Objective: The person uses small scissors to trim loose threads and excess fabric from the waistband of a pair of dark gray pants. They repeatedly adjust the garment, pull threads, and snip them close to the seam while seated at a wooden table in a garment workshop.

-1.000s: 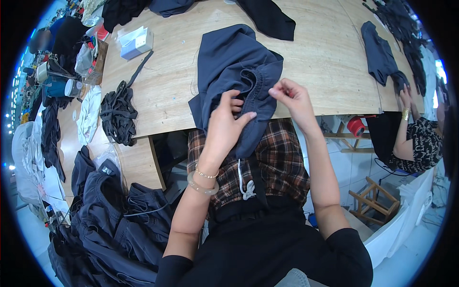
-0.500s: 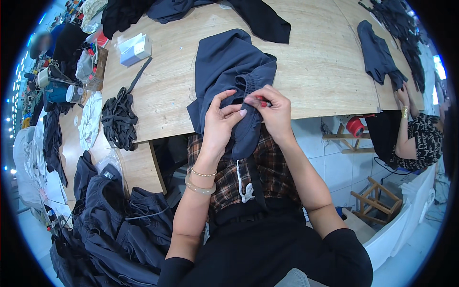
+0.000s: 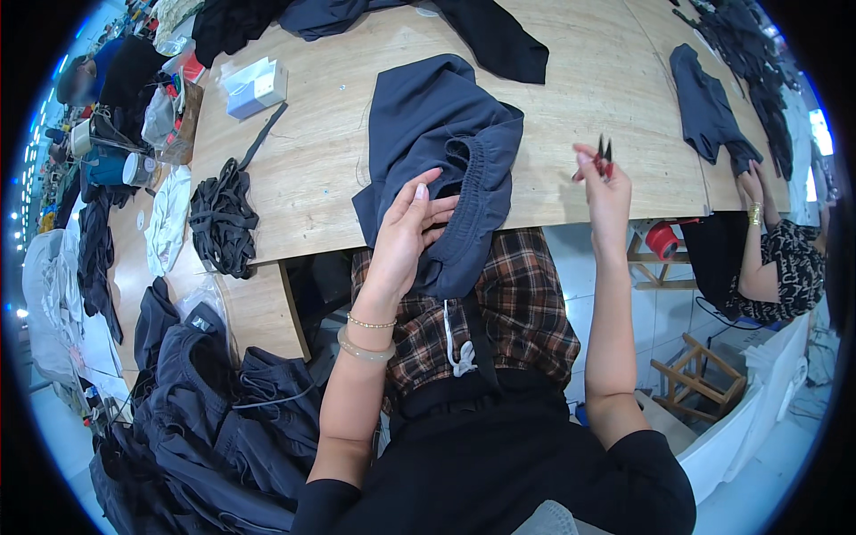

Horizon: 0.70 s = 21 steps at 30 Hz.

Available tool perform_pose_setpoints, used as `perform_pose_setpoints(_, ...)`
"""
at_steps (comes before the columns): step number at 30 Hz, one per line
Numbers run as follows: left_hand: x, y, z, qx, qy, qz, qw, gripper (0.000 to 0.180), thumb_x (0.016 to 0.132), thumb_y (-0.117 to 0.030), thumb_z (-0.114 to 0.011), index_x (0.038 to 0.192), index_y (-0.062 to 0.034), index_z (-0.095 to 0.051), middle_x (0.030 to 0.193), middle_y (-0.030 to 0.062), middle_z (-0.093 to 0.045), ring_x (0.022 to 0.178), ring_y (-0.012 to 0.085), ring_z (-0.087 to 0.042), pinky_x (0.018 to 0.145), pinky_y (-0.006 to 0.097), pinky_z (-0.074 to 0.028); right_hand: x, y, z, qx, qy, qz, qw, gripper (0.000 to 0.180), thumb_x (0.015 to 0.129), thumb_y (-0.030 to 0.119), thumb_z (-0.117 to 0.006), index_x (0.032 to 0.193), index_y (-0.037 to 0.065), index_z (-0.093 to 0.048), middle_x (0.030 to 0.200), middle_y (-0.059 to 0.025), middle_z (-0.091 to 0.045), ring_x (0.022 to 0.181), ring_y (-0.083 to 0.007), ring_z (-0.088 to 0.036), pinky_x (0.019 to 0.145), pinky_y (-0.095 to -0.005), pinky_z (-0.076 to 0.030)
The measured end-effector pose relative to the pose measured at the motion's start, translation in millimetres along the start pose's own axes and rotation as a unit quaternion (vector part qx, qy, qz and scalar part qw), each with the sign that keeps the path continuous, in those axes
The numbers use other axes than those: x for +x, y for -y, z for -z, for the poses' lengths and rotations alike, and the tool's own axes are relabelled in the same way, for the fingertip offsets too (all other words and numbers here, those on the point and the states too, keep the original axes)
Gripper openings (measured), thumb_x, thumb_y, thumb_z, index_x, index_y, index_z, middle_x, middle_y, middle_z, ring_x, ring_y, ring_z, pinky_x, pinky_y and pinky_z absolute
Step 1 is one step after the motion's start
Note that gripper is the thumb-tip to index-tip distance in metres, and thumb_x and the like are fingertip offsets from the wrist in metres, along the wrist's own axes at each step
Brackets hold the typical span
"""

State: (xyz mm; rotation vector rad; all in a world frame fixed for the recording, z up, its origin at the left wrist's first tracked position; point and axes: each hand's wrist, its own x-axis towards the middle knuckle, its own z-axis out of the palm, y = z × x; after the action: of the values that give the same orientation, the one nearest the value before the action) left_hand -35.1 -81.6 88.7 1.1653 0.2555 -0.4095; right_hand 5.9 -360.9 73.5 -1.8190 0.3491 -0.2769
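Dark blue-grey trousers (image 3: 419, 102) lie bunched on the table, their gathered elastic waistband (image 3: 477, 187) hanging over the front edge. My left hand (image 3: 412, 223) rests at the waistband opening. Its fingers are stretched out, with some tips tucked inside the band, and the thumb stands free of the cloth. Out to the right, above the table's edge, my right hand (image 3: 611, 196) is closed around small thread snips (image 3: 604, 159) with red on the handle. Their dark blades point away from me, and the palm hides most of the handle.
A tissue box (image 3: 256, 89) and a heap of dark straps (image 3: 221, 218) lie left on the wooden table (image 3: 588, 53). Dark garments (image 3: 196, 419) are piled lower left. At right, a co-worker's hand (image 3: 752, 183) touches another garment (image 3: 704, 102); a wooden stool (image 3: 700, 379) stands below.
My right hand has moved away from the waistband to the right, carrying the snips, whose blades now show. My left hand stays at the opening, its fingers straighter than before.
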Motion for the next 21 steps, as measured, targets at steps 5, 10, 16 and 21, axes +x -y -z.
perform_pose_setpoints(5,-7.9,12.1,-6.6,0.154,0.012,-0.039,0.987,0.052,0.097,-0.022,-0.072,0.141,-0.0051,-0.049,0.115,0.008,-0.068,0.103,0.0126,-0.061,0.087,0.027,-0.049,-27.9,26.0,-24.3,0.042,0.148,0.062,0.986,0.017,0.097,0.007,-0.064,0.108,0.002,-0.075,0.096,-0.004,-0.072,0.091,-0.0117,-0.063,0.083,-0.0261,-0.049)
perform_pose_setpoints(10,-16.8,20.0,5.6,0.455,0.078,-0.004,0.887,0.042,0.08,-0.02,-0.086,0.102,0.0077,-0.063,0.09,0.0172,-0.068,0.079,0.0153,-0.06,0.076,0.032,-0.052,0.9,25.4,-70.7,-0.137,0.482,0.225,0.836,0.023,0.097,0.018,-0.062,0.115,0.009,-0.074,0.109,-0.0119,-0.074,0.104,-0.0312,-0.068,0.092,-0.0394,-0.053)
perform_pose_setpoints(16,-28.7,-28.6,43.0,0.52,0.168,-0.181,0.817,0.04,0.081,-0.019,-0.082,0.107,0.0085,-0.067,0.092,0.021,-0.066,0.083,0.0289,-0.063,0.081,0.039,-0.05,58.9,92.8,-77.4,-0.43,0.639,0.15,0.62,0.024,0.097,0.025,-0.065,0.11,0.006,-0.072,0.108,-0.0099,-0.071,0.097,-0.0282,-0.066,0.086,-0.0377,-0.05)
perform_pose_setpoints(21,-36.3,-113.4,51.9,0.594,0.006,-0.277,0.755,0.04,0.077,0.002,-0.07,0.114,-0.0131,-0.077,0.082,0.0088,-0.052,0.077,0.0234,-0.057,0.076,0.033,-0.048,60.9,133.6,-38.5,-0.284,0.662,0.173,0.672,0.026,0.098,0.024,-0.065,0.106,0.0,-0.07,0.097,-0.0097,-0.071,0.085,-0.0253,-0.063,0.082,-0.0368,-0.05)
